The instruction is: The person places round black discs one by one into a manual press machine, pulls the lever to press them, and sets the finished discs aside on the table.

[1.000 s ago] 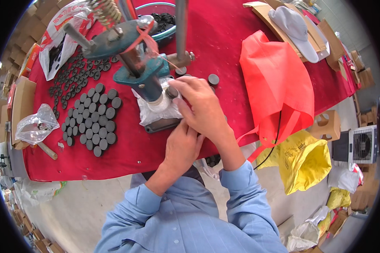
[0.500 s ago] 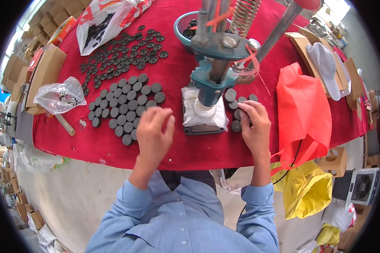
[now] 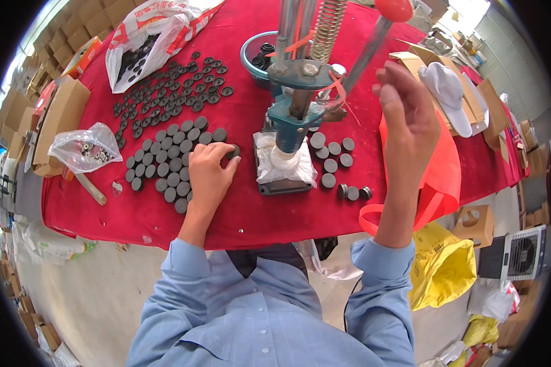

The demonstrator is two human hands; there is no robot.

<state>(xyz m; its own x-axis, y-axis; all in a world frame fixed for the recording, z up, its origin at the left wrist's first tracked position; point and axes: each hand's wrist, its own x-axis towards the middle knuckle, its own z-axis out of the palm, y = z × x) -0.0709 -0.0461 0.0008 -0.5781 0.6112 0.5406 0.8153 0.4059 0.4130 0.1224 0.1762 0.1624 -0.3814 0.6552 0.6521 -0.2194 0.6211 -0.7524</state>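
My left hand (image 3: 209, 174) is closed at the fingertips on a dark round cap (image 3: 233, 151) at the right edge of a cluster of similar grey-black caps (image 3: 173, 166). My right hand (image 3: 410, 113) is raised above the red bag with nothing in it, fingers loosely bent and thumb apart. It is right of the hand press's lever (image 3: 367, 52), below its red knob (image 3: 393, 8), and apart from both. The green press (image 3: 294, 116) stands between my hands, with white wrapping (image 3: 281, 162) round its base. Several more caps (image 3: 330, 166) lie to its right.
Small black discs with raised centres (image 3: 183, 92) spread over the red cloth (image 3: 257, 214) near a plastic bag (image 3: 125, 61). A blue bowl (image 3: 246, 55) stands behind the press. At left are a clear bag of metal parts (image 3: 86, 147) and a wooden handle (image 3: 92, 188); at right, a red bag (image 3: 438, 168) and a cap (image 3: 444, 88).
My right hand has left the caps beside the press and risen toward the lever. My left hand has moved up to the left cluster and closed on a cap. The view has shifted slightly.
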